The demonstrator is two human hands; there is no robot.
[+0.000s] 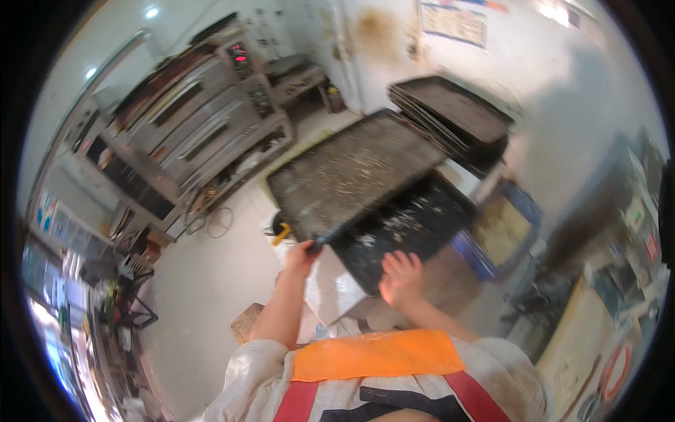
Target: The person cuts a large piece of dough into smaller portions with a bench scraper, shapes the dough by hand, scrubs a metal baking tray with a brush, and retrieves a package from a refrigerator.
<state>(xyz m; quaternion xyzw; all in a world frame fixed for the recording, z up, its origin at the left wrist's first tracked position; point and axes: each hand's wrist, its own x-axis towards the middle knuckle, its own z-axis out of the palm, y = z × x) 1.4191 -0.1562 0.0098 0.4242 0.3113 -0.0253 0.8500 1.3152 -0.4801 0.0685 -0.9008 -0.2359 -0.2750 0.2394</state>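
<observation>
My left hand [301, 259] is closed on the near corner of a large dark baking tray [358, 169], which is scattered with pale crumbs. That tray sits higher than a second, black baking tray [404, 228] and partly covers it. Whitish flecks dot the black tray's surface. Over the near edge of the black tray, my right hand [402, 280] has its fingers spread and holds nothing. A yellow-handled thing [280, 234] shows beside the tray's left corner, its kind too blurred to tell.
Stacked dark trays [460, 112] stand beyond, near the wall. To the right is a blue bin [470, 257] with pale contents. A metal deck oven [190, 119] stands at far left, with a cable [219, 221] on the floor. Cluttered items line the right side.
</observation>
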